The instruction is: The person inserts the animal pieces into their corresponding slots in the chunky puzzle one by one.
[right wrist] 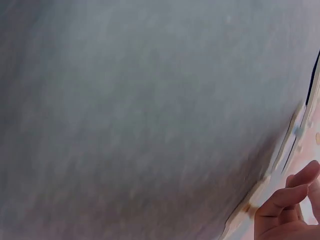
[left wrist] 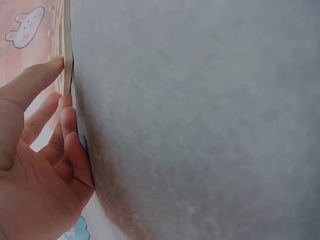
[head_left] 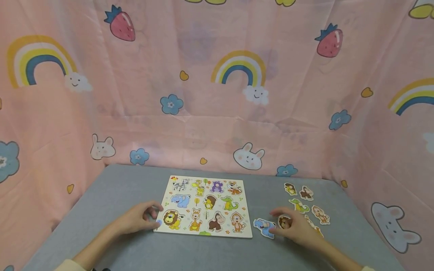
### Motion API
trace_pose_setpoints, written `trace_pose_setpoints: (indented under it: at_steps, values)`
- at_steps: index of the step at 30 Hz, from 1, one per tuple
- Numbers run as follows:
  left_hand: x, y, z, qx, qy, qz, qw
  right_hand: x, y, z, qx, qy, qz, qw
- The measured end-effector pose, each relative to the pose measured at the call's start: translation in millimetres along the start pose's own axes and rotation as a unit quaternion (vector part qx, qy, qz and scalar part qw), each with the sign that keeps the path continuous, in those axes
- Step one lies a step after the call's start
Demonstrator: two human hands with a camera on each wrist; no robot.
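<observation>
A wooden animal puzzle board (head_left: 188, 227) lies on the grey table. My left hand (head_left: 139, 218) is at its left edge; the thumb tip rests by the lower corner and the index fingertip touches higher up. In the left wrist view the thumb lies at the rim of the board (left wrist: 67, 45), with relaxed fingers beside it. My right hand (head_left: 298, 229) is over the loose pieces, thumb and index finger apart. Its thumb tip overlaps the blue elephant piece (head_left: 262, 227), just right of the board. A lion piece (head_left: 284, 222) shows between thumb and index finger.
Beyond my right hand lie loose pieces: a hedgehog (head_left: 289, 189), a gorilla (head_left: 306, 193), a crocodile (head_left: 299, 206) and a monkey (head_left: 320, 215). Another piece (head_left: 315, 227) is partly hidden by the hand. A pink patterned curtain (head_left: 210, 143) surrounds the table's back and sides.
</observation>
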State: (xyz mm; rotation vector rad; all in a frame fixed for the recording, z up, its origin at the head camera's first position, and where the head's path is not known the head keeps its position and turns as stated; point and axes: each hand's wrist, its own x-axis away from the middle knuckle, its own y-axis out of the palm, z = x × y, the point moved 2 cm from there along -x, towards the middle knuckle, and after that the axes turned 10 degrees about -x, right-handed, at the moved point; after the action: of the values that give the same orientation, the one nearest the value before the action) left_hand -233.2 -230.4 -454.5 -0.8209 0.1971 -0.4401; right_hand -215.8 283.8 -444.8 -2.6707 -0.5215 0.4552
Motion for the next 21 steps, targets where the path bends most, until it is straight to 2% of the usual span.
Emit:
trace_pose_setpoints:
  at_steps: [10,15,21]
  values:
    - [0.6,0.0,1.0,-0.004,-0.001,0.002,1.0,-3.4,13.7,1.1,0.064,0.0,-0.014,0.998]
    - [0.4,-0.1,1.2,-0.005,0.001,0.003,1.0,-4.9,17.5,1.6,0.076,0.0,-0.009,0.997]
    - [0.3,0.0,1.8,-0.003,0.0,0.002,1.0,-9.1,18.3,2.7,0.078,0.025,-0.003,0.997]
